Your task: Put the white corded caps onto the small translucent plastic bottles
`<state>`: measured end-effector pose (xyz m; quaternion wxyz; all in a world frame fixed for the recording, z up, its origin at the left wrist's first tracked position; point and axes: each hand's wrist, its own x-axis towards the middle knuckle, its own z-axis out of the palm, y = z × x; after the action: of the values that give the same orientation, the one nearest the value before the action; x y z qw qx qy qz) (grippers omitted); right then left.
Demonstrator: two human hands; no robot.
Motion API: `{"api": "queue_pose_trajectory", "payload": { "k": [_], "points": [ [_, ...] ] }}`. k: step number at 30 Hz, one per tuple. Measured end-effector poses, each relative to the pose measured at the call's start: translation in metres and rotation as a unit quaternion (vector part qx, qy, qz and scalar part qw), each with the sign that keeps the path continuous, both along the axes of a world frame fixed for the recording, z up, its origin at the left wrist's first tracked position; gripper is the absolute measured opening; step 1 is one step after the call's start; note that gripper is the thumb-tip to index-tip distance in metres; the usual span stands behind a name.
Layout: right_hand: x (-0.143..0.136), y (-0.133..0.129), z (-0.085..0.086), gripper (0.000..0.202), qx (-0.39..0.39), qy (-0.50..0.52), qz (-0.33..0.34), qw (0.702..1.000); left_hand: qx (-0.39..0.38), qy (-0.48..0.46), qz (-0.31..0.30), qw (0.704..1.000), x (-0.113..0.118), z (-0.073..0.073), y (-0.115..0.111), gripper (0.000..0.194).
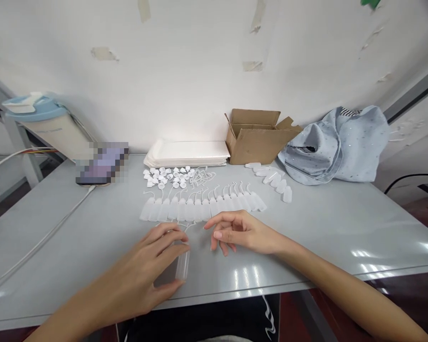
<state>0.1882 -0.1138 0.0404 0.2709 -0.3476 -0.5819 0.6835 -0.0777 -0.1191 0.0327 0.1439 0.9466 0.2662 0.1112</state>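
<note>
My left hand (151,261) is at the front of the table. Its thumb and fingers span a clear plastic tag (183,265), thumb at the near end and fingertips at the far end; the palm side is partly hidden. White cords show just beyond those fingers. To the right, my right hand (235,232) hovers with loosely curled, parted fingers and nothing in them. Beyond both hands lies a row of frosted plastic tags (203,208), overlapping side by side, with white strings at their far ends.
Small white caps (161,176) and a bundle of white cords (204,177) lie behind the row. More frosted pieces (275,180) lie to the right. Along the wall are white padded envelopes (189,151), a cardboard box (258,145), a blue cloth bag (356,147), a phone (103,164) and a jug (53,126).
</note>
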Motion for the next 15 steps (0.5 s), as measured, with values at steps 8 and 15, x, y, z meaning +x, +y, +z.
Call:
{"api": "queue_pose_trajectory", "payload": {
  "k": [8, 15],
  "points": [
    [0.000, 0.001, 0.000, 0.026, 0.000, -0.006, -0.021, 1.000, 0.038, 0.023, 0.007, 0.999, 0.004, 0.002, 0.010, 0.027],
    [0.002, 0.002, -0.001, 0.024, 0.010, -0.008, -0.026, 1.000, 0.026, 0.055, 0.014, 0.998, 0.005, 0.009, 0.012, 0.026]
  ]
}}
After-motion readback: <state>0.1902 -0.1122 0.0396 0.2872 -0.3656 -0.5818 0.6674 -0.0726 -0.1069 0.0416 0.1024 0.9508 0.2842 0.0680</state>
